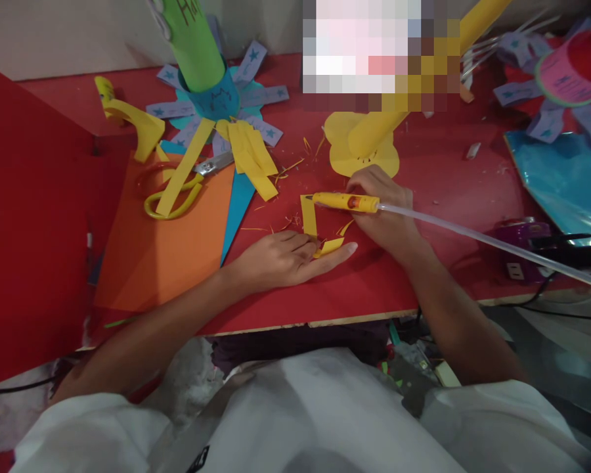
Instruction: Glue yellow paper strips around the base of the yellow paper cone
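Note:
My right hand (381, 207) is closed around a yellow glue gun (342, 201), with a long translucent glue stick (477, 235) running out of its back toward the right edge. The gun's metal tip is at the upper end of a narrow yellow paper strip (308, 215) on the red table. Lower down, my left hand (285, 259) holds the strip's folded end, fingers curled over it and thumb stretched out to the right. Part of the strip is hidden under those fingers. Thin yellow paper shavings lie around both hands.
Left of my hands, yellow-handled scissors (175, 203) lie on orange paper (162, 263) beside more yellow strips (251, 157). Behind stand a green tube (194, 49) on a blue base and a yellow tube (379, 131) on a flower-shaped base. A purple box (522, 249) with cords is at right.

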{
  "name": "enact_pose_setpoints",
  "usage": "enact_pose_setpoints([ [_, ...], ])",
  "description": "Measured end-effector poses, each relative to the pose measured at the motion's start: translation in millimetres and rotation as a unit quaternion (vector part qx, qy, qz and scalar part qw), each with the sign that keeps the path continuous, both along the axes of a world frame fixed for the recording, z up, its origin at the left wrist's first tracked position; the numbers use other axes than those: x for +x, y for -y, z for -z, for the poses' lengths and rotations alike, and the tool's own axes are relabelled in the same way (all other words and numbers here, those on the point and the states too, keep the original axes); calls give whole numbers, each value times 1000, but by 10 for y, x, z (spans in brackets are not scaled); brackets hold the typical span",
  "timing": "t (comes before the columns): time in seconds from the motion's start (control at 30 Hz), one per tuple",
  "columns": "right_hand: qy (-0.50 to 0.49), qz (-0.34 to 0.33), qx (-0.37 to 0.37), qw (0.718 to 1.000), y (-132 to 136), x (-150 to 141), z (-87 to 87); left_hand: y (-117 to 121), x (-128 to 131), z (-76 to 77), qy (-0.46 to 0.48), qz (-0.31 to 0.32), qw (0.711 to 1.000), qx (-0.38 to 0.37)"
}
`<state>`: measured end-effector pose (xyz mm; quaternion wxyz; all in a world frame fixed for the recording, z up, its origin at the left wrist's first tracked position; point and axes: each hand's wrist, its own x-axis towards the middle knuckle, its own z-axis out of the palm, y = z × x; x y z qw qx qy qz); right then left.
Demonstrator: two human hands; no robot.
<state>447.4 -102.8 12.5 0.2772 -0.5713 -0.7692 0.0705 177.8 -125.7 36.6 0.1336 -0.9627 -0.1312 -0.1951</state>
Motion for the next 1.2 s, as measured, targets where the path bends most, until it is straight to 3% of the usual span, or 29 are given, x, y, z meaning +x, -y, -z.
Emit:
enact_pose_setpoints([
  [0.47, 40, -8, -16, 999, 38, -16, -42, -4, -14, 10, -8, -3, 999, -34],
  [0.7, 30, -8, -3, 1000, 55, 25, -24, -1, -3, -17, 8, 1, 1000, 7],
  [1.2, 2, -13, -1, 1000, 30, 29, 8, 4, -6, -7, -9, -12, 1000, -2],
])
